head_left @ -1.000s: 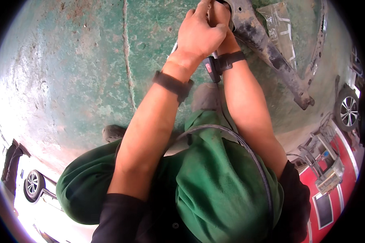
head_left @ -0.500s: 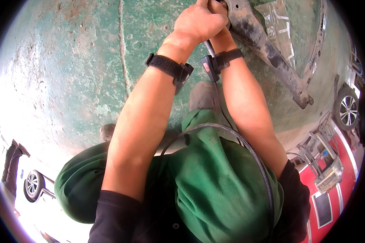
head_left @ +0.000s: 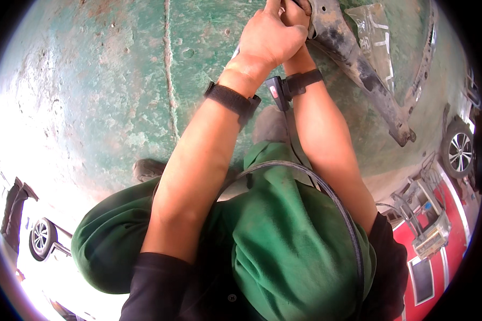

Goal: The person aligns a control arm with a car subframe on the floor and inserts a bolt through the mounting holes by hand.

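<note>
My left hand (head_left: 273, 37) is closed at the upper edge of the picture, knuckles up, at the near end of a worn metal arm (head_left: 367, 77). A short shiny bit of a metal rod (head_left: 236, 51) shows beside its wrist; the rest is hidden under the hand. Just right of it and partly behind it, my right hand (head_left: 294, 15) has its fingers curled against the arm's rounded end. What these fingers grip cannot be made out. The arm has black, rusty and bare grey patches, and it slants down to the right to a bracketed corner.
The arm lies over a green, scuffed floor (head_left: 107, 80). Beyond it are a clear plastic sheet (head_left: 375, 40) and a curved metal strip (head_left: 426, 59). A wheel (head_left: 459, 147) and a red cabinet (head_left: 436, 278) with metal gear stand at right. Another person's legs (head_left: 13, 208) show at far left.
The metal rod, which pointed down between my wrists, now shows left of my left wrist. My left hand and forearm have shifted slightly right and down, and the view has moved a little.
</note>
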The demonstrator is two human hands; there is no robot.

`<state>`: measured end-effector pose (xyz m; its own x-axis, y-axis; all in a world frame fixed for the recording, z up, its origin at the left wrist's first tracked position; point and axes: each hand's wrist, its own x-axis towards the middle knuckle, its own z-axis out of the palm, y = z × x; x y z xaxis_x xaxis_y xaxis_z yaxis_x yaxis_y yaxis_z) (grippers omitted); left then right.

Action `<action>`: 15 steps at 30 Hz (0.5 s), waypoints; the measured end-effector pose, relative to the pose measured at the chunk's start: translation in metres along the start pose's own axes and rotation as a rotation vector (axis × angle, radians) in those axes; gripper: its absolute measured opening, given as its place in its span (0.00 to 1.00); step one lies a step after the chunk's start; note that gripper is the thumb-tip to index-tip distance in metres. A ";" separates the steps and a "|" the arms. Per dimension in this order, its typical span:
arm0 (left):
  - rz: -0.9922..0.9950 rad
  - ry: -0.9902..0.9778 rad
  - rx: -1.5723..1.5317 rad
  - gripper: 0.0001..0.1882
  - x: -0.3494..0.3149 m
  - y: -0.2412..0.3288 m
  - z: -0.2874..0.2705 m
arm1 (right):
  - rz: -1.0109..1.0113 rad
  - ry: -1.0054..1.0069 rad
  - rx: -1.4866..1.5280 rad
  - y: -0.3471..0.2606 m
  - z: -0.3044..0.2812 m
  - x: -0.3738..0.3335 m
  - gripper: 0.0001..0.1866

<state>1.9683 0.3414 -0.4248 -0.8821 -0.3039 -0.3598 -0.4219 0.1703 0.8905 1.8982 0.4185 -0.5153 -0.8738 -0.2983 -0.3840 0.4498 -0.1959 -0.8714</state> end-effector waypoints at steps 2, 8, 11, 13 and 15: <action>0.016 -0.041 -0.020 0.43 -0.002 0.002 0.001 | -0.003 0.013 0.008 -0.004 -0.006 -0.003 0.18; 0.010 0.006 0.042 0.44 -0.023 -0.011 -0.006 | 0.046 -0.045 0.090 0.003 -0.001 -0.011 0.18; -0.087 -0.064 0.070 0.46 -0.027 -0.010 -0.014 | 0.058 -0.058 0.121 0.003 0.000 -0.016 0.18; -0.120 -0.076 0.070 0.46 -0.029 -0.019 -0.015 | 0.042 -0.019 0.105 -0.001 0.002 -0.018 0.18; -0.126 -0.086 0.082 0.45 -0.031 -0.024 -0.015 | -0.096 -0.054 -0.196 0.011 -0.009 -0.008 0.17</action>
<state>2.0090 0.3323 -0.4309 -0.8345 -0.2465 -0.4928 -0.5427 0.2130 0.8125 1.9081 0.4271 -0.5245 -0.8974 -0.3374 -0.2843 0.3161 -0.0419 -0.9478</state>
